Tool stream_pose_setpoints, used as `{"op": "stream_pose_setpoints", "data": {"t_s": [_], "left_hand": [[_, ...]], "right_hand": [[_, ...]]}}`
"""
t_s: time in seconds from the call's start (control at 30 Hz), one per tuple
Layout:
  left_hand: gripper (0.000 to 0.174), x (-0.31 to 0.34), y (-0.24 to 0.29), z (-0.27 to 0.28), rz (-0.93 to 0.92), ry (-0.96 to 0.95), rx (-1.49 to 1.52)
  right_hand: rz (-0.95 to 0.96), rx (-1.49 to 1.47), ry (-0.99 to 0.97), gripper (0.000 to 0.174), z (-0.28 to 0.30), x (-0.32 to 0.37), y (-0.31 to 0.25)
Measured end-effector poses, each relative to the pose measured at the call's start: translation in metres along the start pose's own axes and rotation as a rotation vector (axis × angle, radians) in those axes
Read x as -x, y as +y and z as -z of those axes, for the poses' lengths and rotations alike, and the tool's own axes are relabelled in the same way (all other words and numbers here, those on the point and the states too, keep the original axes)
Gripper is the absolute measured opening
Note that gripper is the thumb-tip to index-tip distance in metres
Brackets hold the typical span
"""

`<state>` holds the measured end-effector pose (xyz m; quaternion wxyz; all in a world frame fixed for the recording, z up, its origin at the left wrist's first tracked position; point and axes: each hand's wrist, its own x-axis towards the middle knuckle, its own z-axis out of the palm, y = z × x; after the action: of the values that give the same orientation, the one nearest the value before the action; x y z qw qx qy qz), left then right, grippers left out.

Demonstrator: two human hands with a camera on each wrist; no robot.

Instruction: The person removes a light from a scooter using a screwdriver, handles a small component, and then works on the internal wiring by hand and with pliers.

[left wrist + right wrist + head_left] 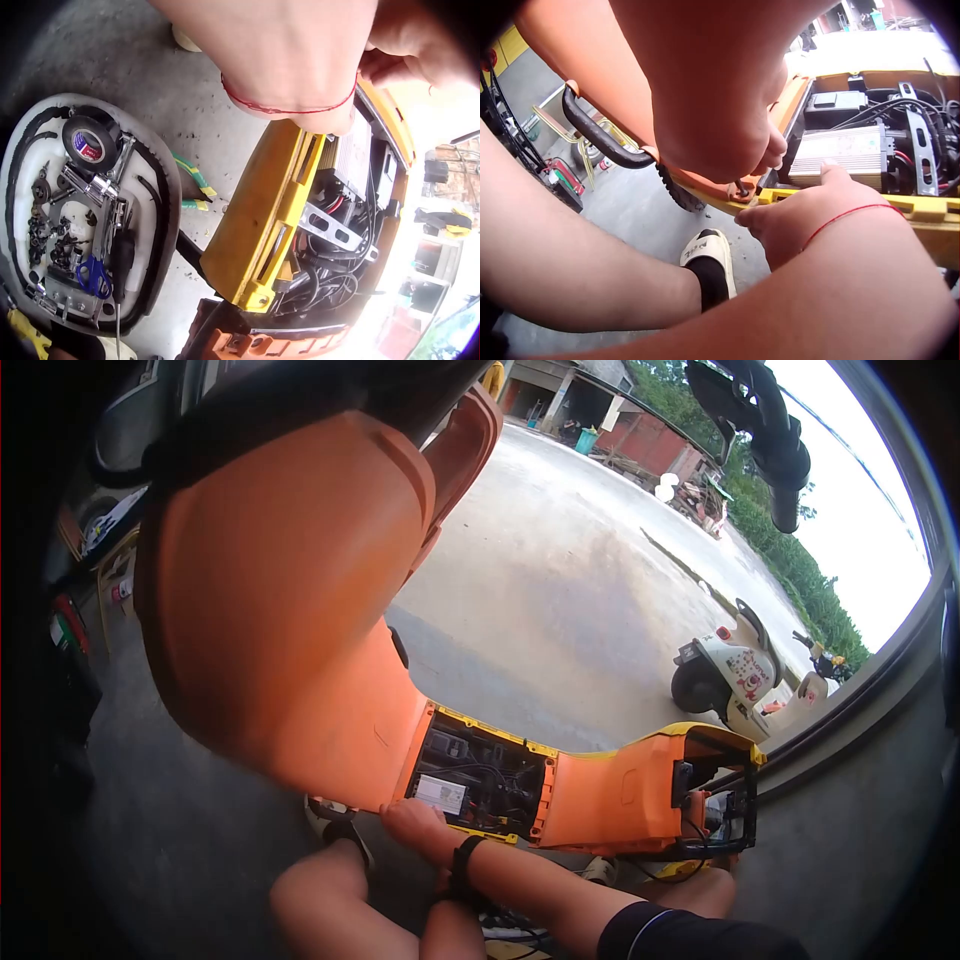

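Hands (799, 214) close together at metal shaft (740, 187), near silver box (840, 155).

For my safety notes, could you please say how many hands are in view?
2: the right hand, holding a tool; the left hand, just below by the yellow rim.

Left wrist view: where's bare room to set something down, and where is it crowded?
Widest: floor bordered below by the tray and right by the yellow panel. Narrower: the strip between them, partly taken by a green-handled tool. Crowded: the tray, with tape, scissors and screwdriver, and the cables beyond the panel.
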<state>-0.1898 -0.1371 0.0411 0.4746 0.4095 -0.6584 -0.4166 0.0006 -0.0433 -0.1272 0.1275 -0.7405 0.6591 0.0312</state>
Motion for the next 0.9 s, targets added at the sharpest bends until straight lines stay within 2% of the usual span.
{"op": "stream_pose_setpoints", "data": {"t_s": [0.1, 0.2, 0.3, 0.37, 0.63, 0.83, 0.9], "left_hand": [[0.051, 0.052, -0.043, 0.017, 0.128, -0.024, -0.093], [0.051, 0.118, -0.093, 0.046, 0.298, -0.031, -0.209], [0.051, 0.188, -0.133, 0.068, 0.463, -0.035, -0.310], [0.051, 0.217, -0.153, 0.077, 0.534, -0.028, -0.362], [0.050, 0.252, -0.193, 0.098, 0.615, -0.039, -0.511], [0.050, 0.233, -0.224, 0.120, 0.590, -0.047, -0.639], [0.049, 0.238, -0.229, 0.119, 0.591, -0.065, -0.668]], "right_hand": [[-0.057, -0.057, -0.057, 0.018, 0.013, -0.001, 0.000], [-0.020, -0.005, 0.019, 0.016, 0.015, 0.001, 0.001], [0.122, 0.036, 0.119, 0.018, 0.007, 0.005, 0.007], [0.122, 0.062, 0.088, 0.012, 0.012, 0.007, 0.007], [0.117, 0.074, -0.024, 0.023, 0.023, 0.009, 0.008], [-0.060, 0.099, -0.164, 0.029, 0.031, 0.000, 0.002], [-0.040, 0.120, -0.168, 0.029, 0.027, -0.003, 0.003]]}}
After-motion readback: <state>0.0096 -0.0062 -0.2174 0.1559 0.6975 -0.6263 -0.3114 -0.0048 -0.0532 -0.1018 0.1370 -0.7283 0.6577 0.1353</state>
